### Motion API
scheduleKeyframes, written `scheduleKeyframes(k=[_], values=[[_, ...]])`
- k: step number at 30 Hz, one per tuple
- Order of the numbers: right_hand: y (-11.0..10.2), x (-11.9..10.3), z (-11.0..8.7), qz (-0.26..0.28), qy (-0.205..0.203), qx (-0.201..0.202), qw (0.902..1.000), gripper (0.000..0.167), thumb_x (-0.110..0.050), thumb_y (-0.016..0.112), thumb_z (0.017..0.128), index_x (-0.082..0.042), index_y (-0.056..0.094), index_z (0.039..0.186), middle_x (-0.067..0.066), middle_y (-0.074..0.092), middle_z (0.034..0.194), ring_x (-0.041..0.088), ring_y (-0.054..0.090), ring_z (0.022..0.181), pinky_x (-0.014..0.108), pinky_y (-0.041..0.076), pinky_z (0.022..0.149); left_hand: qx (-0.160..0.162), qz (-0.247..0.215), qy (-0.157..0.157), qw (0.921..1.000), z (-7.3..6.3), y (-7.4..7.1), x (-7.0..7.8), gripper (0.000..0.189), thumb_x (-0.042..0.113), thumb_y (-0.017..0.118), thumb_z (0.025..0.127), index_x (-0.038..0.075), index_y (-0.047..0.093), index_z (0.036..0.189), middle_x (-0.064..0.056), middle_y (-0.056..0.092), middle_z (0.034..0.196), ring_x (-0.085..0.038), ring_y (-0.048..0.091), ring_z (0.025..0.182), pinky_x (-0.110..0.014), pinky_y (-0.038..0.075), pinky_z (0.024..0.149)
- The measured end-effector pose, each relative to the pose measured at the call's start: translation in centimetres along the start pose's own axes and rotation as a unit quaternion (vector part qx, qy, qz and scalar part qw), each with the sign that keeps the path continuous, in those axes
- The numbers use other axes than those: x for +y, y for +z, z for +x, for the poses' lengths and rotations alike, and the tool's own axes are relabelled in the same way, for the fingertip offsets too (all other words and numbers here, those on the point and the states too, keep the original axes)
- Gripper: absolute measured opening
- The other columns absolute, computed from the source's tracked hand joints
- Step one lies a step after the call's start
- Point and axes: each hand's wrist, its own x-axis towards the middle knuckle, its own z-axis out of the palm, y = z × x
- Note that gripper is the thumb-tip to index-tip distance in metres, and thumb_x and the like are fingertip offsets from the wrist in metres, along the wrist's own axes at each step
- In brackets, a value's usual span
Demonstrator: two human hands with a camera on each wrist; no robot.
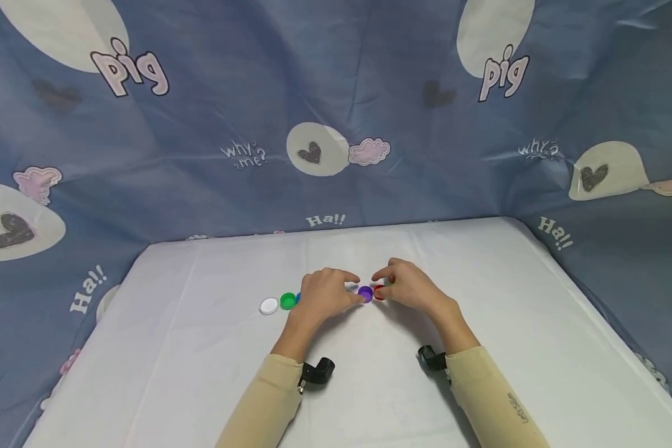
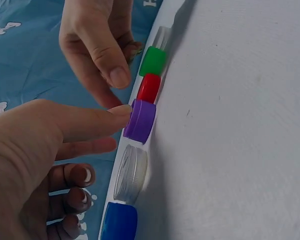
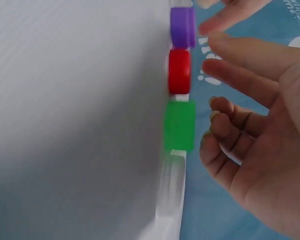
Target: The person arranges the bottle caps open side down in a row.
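A purple bottle cap (image 1: pixel 365 294) lies on the white table with a red cap (image 1: pixel 379 292) just right of it. My left hand (image 1: pixel 326 292) is at the purple cap; in the left wrist view its thumb tip overlaps that cap's edge, and the other fingers wrap round nothing. Beside the red cap, my right hand (image 1: pixel 411 286) holds its thumb and index finger apart. In the right wrist view that hand (image 3: pixel 260 110) stands clear of the green cap (image 3: pixel 180 126) and red cap. Whether the left thumb presses the purple cap I cannot tell.
Left of my left hand lie a white cap (image 1: pixel 269 305), another green cap (image 1: pixel 288 301) and a blue cap (image 2: pixel 120 221), partly hidden in the head view. A clear cap (image 2: pixel 131 174) sits between blue and purple. Another clear cap (image 3: pixel 171 185) follows the right-hand green one. Patterned blue cloth (image 1: pixel 336 93) hangs behind.
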Motion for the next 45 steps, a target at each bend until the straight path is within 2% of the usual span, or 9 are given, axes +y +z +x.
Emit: scheduleKeyframes(k=[6, 13, 17, 23, 31, 35, 38, 41, 45], values=[[0.3, -0.1, -0.1, -0.02, -0.004, -0.01, 0.9997, 0.029, -0.016, 0.081, 0.082, -0.012, 0.077, 0.11, 0.003, 0.052, 0.083, 0.016, 0.048, 0.072, 0.028, 0.039, 0.064, -0.007, -0.003, 0.014, 0.9999, -0.1, 0.7, 0.5, 0.043, 0.057, 0.077, 0.078, 0.036, 0.074, 0.115, 0.004, 0.075, 0.114, -0.027, 0.07, 0.089, -0.04, 0.047, 0.068], [1.1, -0.5, -0.4, -0.087, -0.016, 0.003, 0.9961, 0.026, -0.018, 0.084, 0.078, -0.019, 0.079, 0.103, -0.002, 0.052, 0.082, 0.014, 0.048, 0.071, 0.027, 0.038, 0.061, 0.029, 0.027, 0.042, 0.9983, 0.0, 1.0, 0.7, 0.034, 0.055, 0.078, 0.078, 0.036, 0.077, 0.106, 0.009, 0.077, 0.104, -0.018, 0.071, 0.086, -0.035, 0.047, 0.066], [1.4, -0.9, -0.3, -0.094, -0.018, 0.012, 0.9953, 0.024, -0.02, 0.084, 0.077, -0.019, 0.08, 0.101, -0.002, 0.051, 0.08, 0.014, 0.046, 0.069, 0.028, 0.036, 0.06, 0.04, 0.034, 0.061, 0.9967, 0.0, 1.1, 0.6, 0.032, 0.053, 0.079, 0.078, 0.035, 0.078, 0.104, 0.011, 0.077, 0.1, -0.013, 0.07, 0.084, -0.034, 0.048, 0.068], [1.5, -1.3, 0.0, -0.092, -0.026, 0.021, 0.9952, 0.024, -0.023, 0.085, 0.077, -0.018, 0.08, 0.1, -0.002, 0.051, 0.08, 0.014, 0.046, 0.069, 0.027, 0.036, 0.059, 0.054, 0.041, 0.065, 0.9956, -0.1, 1.1, 0.4, 0.031, 0.049, 0.081, 0.078, 0.033, 0.079, 0.105, 0.009, 0.078, 0.099, -0.013, 0.07, 0.08, -0.033, 0.047, 0.066], [1.5, -1.3, 0.2, -0.066, -0.041, 0.029, 0.9965, 0.026, -0.024, 0.085, 0.078, -0.017, 0.08, 0.102, -0.001, 0.052, 0.08, 0.013, 0.046, 0.069, 0.027, 0.037, 0.06, 0.06, 0.032, 0.06, 0.9959, -0.2, 0.7, 0.1, 0.03, 0.049, 0.078, 0.081, 0.033, 0.078, 0.106, 0.007, 0.078, 0.099, -0.014, 0.068, 0.078, -0.032, 0.045, 0.063], [1.4, -1.1, 0.3, -0.041, -0.057, 0.037, 0.9969, 0.029, -0.026, 0.084, 0.08, -0.016, 0.079, 0.106, 0.001, 0.053, 0.082, 0.012, 0.047, 0.07, 0.026, 0.038, 0.062, 0.066, 0.023, 0.06, 0.9957, -0.2, 0.4, -0.3, 0.028, 0.051, 0.075, 0.082, 0.034, 0.078, 0.104, 0.01, 0.073, 0.078, -0.01, 0.06, 0.066, -0.029, 0.04, 0.057], [1.4, -1.1, 0.4, -0.019, -0.061, 0.041, 0.9971, 0.031, -0.026, 0.083, 0.08, -0.015, 0.078, 0.109, 0.002, 0.054, 0.083, 0.012, 0.047, 0.071, 0.026, 0.039, 0.063, 0.073, 0.018, 0.068, 0.9949, -0.3, 0.1, -0.6, 0.027, 0.05, 0.075, 0.083, 0.034, 0.078, 0.104, 0.012, 0.06, 0.062, -0.008, 0.05, 0.057, -0.027, 0.035, 0.051], [1.3, -1.2, 0.4, 0.002, -0.059, 0.042, 0.9974, 0.032, -0.026, 0.083, 0.081, -0.014, 0.077, 0.111, 0.001, 0.053, 0.084, 0.013, 0.048, 0.072, 0.026, 0.04, 0.063, 0.081, 0.017, 0.076, 0.9937, -0.3, -0.2, -0.7, 0.026, 0.049, 0.076, 0.083, 0.033, 0.079, 0.104, 0.014, 0.054, 0.059, -0.006, 0.046, 0.054, -0.026, 0.033, 0.049], [1.2, -1.3, 0.5, 0.03, -0.061, 0.041, 0.9969, 0.03, -0.024, 0.082, 0.082, -0.013, 0.077, 0.11, 0.004, 0.054, 0.086, 0.014, 0.049, 0.073, 0.027, 0.042, 0.064, 0.087, 0.017, 0.081, 0.9928, -0.4, -0.5, -0.9, 0.026, 0.049, 0.076, 0.083, 0.034, 0.078, 0.104, 0.014, 0.055, 0.06, -0.005, 0.047, 0.055, -0.026, 0.033, 0.048]])
